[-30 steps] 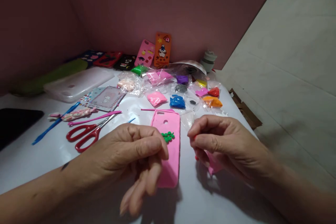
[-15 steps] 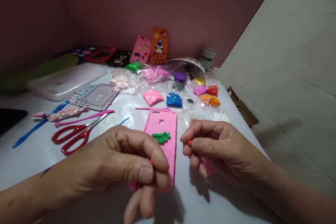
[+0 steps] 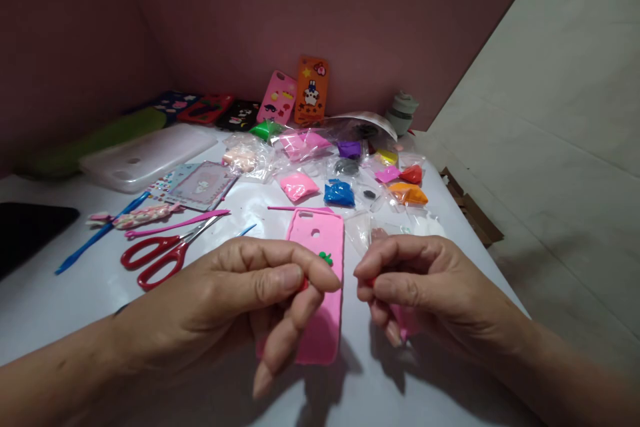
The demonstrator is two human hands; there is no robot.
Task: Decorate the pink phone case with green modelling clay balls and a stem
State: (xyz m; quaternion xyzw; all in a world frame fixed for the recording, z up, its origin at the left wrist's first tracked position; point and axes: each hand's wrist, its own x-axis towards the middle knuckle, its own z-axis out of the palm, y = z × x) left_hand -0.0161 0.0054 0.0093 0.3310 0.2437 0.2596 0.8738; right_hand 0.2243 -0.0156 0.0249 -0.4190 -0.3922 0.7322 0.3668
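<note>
My left hand (image 3: 240, 300) hovers over the near part of a pink phone case (image 3: 323, 260) and pinches a tiny red clay bit (image 3: 303, 285) between thumb and forefinger. My right hand (image 3: 425, 287) is closed just right of the case, pinching a lump of red clay (image 3: 369, 281) at its fingertips, with something pink tucked under its lower fingers. Small green clay dots (image 3: 326, 257) sit on the case, partly hidden by my left fingers. The two hands are a few centimetres apart above the white table (image 3: 75, 293).
Red scissors (image 3: 160, 255), a pink stick tool (image 3: 175, 225) and a blue tool (image 3: 100, 232) lie left. Several bags of coloured clay (image 3: 338, 193) spread behind the case. Decorated phone cases (image 3: 310, 91) lean on the pink wall. A clear plastic lid (image 3: 145, 159) lies far left. The table's edge drops off at right.
My left hand's pinch rose and shifted right, now covering most of the green dots. My right hand stayed closed on the red clay and barely moved.
</note>
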